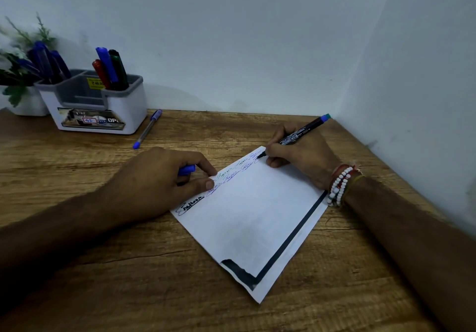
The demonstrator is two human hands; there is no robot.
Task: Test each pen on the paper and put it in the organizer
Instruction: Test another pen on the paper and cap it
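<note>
Far left, against the wall, the white plastic desk organizer with a grey rim (pixel 134 107) stands on the brown wooden table (pixel 154 280). Blue capped pens (pixel 47 61) bunch in its left compartment, and a red, a blue and a green marker (pixel 110 69) stand in its right one. Just beside it, a clear ballpoint pen with a blue cap (pixel 147 128) lies loose on the wood, its long axis running from the organizer toward the person.

Centre now: the left hand (pixel 164 177) curls its fingers round a small blue pen cap (pixel 187 170), while the thumb and forefinger tips pin the left edge of the white paper sheet with a black border (pixel 252 218).

On to the right: the right hand (pixel 301 156) has thumb and fingers clamped low on the slim black felt-tip pen with a blue-green tail (pixel 300 134). The nib is down on the paper's far corner, at the end of a row of scribbles. The barrel slopes up and away to the right, tail toward the wall corner.

It looks light, stiff and smooth-sided, so that low grip suits writing. For the drop into the organizer, a mid-barrel hold would likely serve better, with the cap back on first because a bare nib smears.
</note>
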